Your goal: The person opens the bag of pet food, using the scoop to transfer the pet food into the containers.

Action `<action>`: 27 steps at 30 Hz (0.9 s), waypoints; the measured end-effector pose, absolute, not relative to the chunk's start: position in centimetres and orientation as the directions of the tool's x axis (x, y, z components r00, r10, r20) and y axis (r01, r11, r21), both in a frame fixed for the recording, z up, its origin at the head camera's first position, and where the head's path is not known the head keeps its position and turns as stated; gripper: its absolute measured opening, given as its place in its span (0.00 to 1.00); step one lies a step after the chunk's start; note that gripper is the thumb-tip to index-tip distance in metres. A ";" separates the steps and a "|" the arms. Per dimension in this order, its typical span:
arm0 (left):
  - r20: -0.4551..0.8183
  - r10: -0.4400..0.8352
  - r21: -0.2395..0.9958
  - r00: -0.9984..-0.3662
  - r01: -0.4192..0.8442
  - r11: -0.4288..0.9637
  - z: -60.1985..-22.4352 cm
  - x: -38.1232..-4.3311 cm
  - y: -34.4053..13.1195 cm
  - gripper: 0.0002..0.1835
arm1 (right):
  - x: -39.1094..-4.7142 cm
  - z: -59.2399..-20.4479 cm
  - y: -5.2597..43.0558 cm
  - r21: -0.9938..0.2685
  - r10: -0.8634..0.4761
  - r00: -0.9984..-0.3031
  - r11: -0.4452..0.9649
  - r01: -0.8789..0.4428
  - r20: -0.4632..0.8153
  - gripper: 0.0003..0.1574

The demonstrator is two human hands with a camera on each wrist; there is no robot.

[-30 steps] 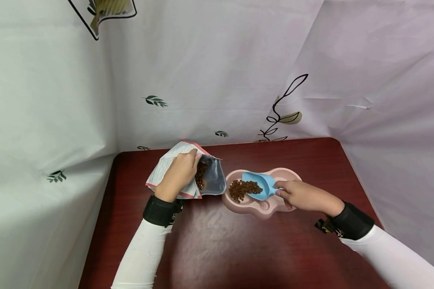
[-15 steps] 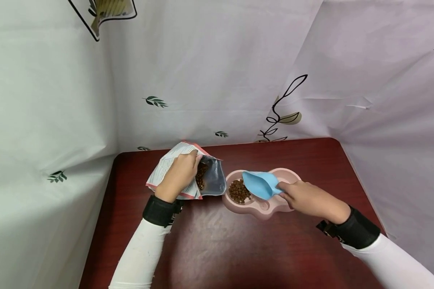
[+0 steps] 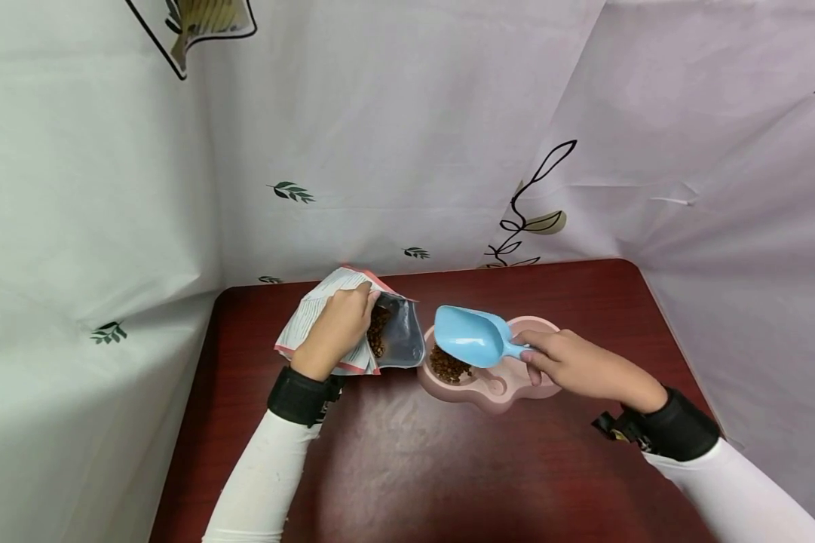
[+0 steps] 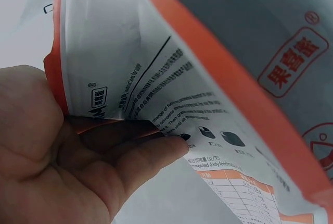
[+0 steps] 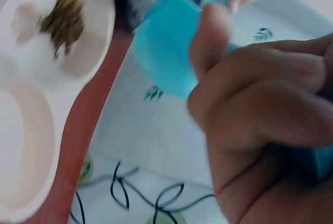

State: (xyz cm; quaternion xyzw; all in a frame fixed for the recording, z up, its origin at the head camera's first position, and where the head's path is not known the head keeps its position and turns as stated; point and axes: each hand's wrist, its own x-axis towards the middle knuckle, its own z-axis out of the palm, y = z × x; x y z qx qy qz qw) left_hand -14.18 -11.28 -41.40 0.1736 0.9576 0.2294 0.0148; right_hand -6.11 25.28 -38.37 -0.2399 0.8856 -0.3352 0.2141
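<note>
My left hand [image 3: 339,324] grips the upper side of a white and orange-red pet food bag [image 3: 317,303] lying at the back left. The mouth of the bag gapes to the right, showing brown kibble [image 3: 378,332] and its silvery lining. In the left wrist view, printed text and a feeding table cover the bag panel [image 4: 117,36] at my fingers. My right hand [image 3: 577,366] holds a light blue scoop [image 3: 471,339] by its handle, above a pink double bowl [image 3: 441,389]. No kibble shows on the scoop. A pile of kibble [image 3: 450,368] lies in the bowl's left compartment.
The dark red table [image 3: 407,467] has its back edge close to a white cloth [image 3: 353,151] with leaf prints. More cloth hangs at both sides. The bag mouth is right beside the bowl's left rim. The bowl's right compartment [image 3: 532,326] is partly behind my right hand.
The scoop tipped its kibble into the bowl's left compartment, then rose, turned and shifted left toward the bag. My left hand and the bag have stayed put.
</note>
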 end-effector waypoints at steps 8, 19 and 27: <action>0.048 0.334 0.457 -0.941 0.318 0.831 -41.4 -14.2 -11.2 0.17 | -7.7 -37.8 23.4 -0.862 -0.619 -0.742 0.493 -0.112 -0.258 0.20; 0.033 0.336 0.436 -0.941 0.316 0.843 -41.0 -13.9 -10.8 0.18 | -9.5 -37.4 19.4 -0.834 -0.580 -0.696 0.549 0.049 -0.423 0.16; 0.085 0.356 0.401 -0.931 0.359 0.843 -41.1 -13.5 -10.5 0.15 | -10.8 -38.0 16.8 -0.822 -0.593 -0.657 0.565 0.072 -0.465 0.16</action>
